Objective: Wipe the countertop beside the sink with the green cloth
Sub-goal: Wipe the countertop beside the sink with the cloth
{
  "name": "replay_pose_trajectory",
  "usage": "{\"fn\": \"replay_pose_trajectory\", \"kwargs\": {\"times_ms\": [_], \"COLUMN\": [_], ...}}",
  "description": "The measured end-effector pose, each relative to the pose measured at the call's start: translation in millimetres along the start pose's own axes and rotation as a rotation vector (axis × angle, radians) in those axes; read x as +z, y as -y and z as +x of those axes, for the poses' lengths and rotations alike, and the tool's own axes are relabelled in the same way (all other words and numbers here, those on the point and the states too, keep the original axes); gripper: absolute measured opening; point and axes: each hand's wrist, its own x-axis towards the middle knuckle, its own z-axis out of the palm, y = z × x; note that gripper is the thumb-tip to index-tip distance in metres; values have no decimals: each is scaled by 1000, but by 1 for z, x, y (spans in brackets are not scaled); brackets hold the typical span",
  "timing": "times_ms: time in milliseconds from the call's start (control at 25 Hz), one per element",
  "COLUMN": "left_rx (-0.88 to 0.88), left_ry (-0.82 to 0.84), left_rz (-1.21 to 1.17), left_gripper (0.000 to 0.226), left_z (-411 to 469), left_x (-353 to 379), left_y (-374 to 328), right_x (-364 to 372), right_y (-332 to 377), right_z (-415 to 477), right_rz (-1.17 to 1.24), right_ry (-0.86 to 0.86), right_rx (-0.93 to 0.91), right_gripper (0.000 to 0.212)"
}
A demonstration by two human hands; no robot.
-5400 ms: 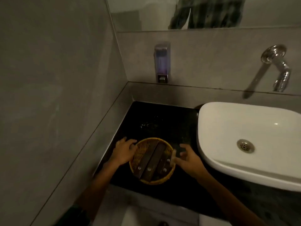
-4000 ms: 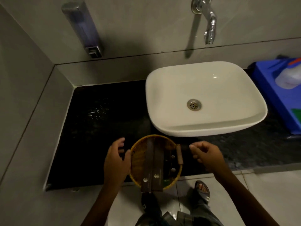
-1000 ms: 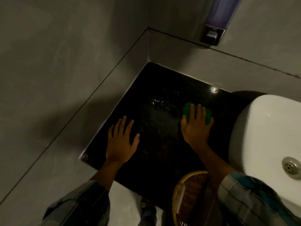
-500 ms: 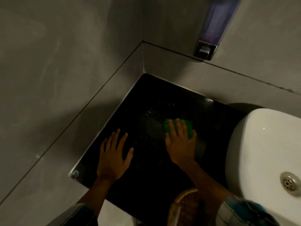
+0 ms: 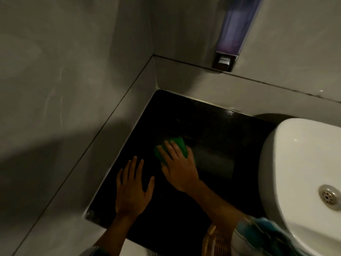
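A black stone countertop (image 5: 212, 130) fills the corner left of the white sink (image 5: 299, 163). The green cloth (image 5: 178, 145) lies flat on it near the middle, mostly covered by my right hand (image 5: 177, 167), which presses down on it with fingers spread. My left hand (image 5: 132, 189) rests palm down on the counter just left of the right hand, fingers apart and holding nothing.
Grey tiled walls close the counter at left and back. A soap dispenser (image 5: 232, 34) hangs on the back wall above the counter. A wicker basket (image 5: 212, 241) shows at the counter's front edge under my right forearm. The sink drain (image 5: 330, 199) is at far right.
My right hand has slid the green cloth leftward and toward me across the counter, ending close beside the left hand. The left hand has stayed flat in place.
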Motion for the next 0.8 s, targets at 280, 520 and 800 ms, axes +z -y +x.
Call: {"fn": "replay_pose_trajectory", "kwargs": {"times_ms": [280,520,800], "left_rx": [17,31,42], "left_ry": [34,-1,-14], "left_rz": [-29,-3,-63], "left_gripper": [70,68,70], "left_z": [0,2,-4], "left_x": [-7,3,-12], "left_y": [-3,1,0], "right_x": [-26,-13,9], "right_y": [-114,-44,30], "right_z": [16,110,-17], "right_rz": [134,67,34], "right_ry": [-163,-35,33], "right_rx": [846,399,190], "right_gripper": [57,57,58]}}
